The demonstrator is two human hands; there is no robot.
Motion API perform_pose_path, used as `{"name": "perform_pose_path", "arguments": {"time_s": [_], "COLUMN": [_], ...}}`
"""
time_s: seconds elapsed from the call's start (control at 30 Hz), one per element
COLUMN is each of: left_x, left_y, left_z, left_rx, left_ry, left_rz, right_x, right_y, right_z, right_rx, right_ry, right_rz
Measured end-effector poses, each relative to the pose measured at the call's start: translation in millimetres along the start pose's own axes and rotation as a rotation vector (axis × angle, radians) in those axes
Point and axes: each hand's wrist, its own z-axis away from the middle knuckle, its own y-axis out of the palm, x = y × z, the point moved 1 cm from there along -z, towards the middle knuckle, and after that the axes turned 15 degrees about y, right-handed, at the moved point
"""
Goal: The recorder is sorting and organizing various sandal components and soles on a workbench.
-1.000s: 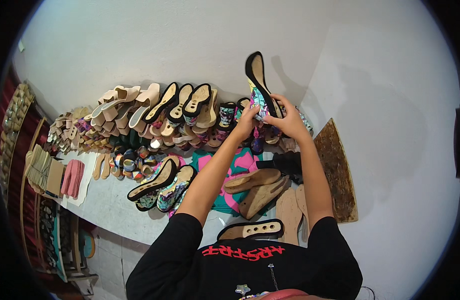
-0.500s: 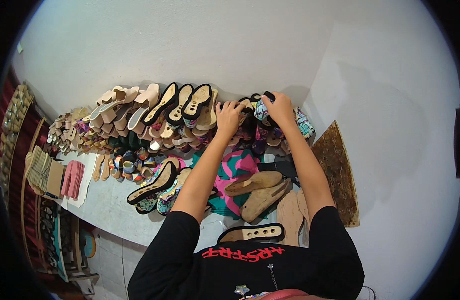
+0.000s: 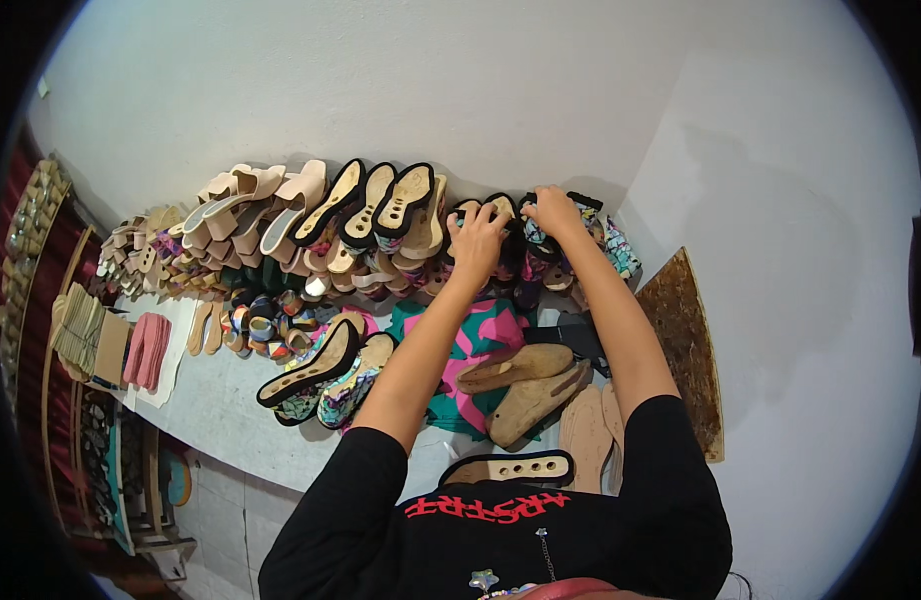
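Fingers of both hands sink into the row of sandals at the wall, so their grip is partly hidden. The left hand (image 3: 478, 238) lies with fingers spread and curled over a black-edged sandal sole (image 3: 491, 208) that stands on edge in the row; whether it pinches the sole or only presses on it cannot be told. The right hand (image 3: 554, 208) sits just beside it, fingers bent down onto a patterned sandal (image 3: 589, 215) with black trim, and its fingertips are buried among the straps.

Left of the hands, three tan footbeds with black rims (image 3: 381, 205) lean upright against the white wall (image 3: 431, 90), each pierced with small slots. Further left, pale beige sandals (image 3: 261, 195) pile up, blurring toward the picture's rim where detail is lost.

On the grey tabletop (image 3: 221, 400), two wedge sandals with colourful fabric sides (image 3: 326, 375) lie near the left forearm. Two bare cork-coloured wedge soles (image 3: 526, 385) rest on a pink and teal cloth (image 3: 481, 335) between the forearms. Flat tan insoles (image 3: 586, 435) lie at the right, beside a brown speckled board (image 3: 686, 345) that is propped at the wall. A slotted, black-rimmed sole (image 3: 511, 468) is half covered by the person's black shirt. Open tabletop remains only at the lower left.
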Motion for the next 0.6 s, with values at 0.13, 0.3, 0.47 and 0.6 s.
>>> {"name": "perform_pose_path", "arguments": {"time_s": [0.13, 0.3, 0.47, 0.6], "left_x": [2.8, -1.6, -0.3, 3.2], "left_y": [4.3, -18.2, -49.7, -80.5], "left_z": [4.3, 11.5, 44.4, 81.4], "left_rx": [-0.019, 0.151, 0.16, 0.147], "left_ry": [-0.012, -0.001, -0.063, -0.16], "left_rz": [-0.003, 0.204, 0.245, 0.367], "right_x": [22.0, 27.0, 24.5, 27.6], "right_y": [-4.6, -8.0, -3.4, -6.5], "right_z": [6.1, -4.4, -2.1, 25.5], "right_rx": [0.081, 0.144, 0.142, -0.041], "right_ry": [0.018, 0.07, 0.062, 0.087], "right_rz": [0.075, 0.17, 0.225, 0.082]}}
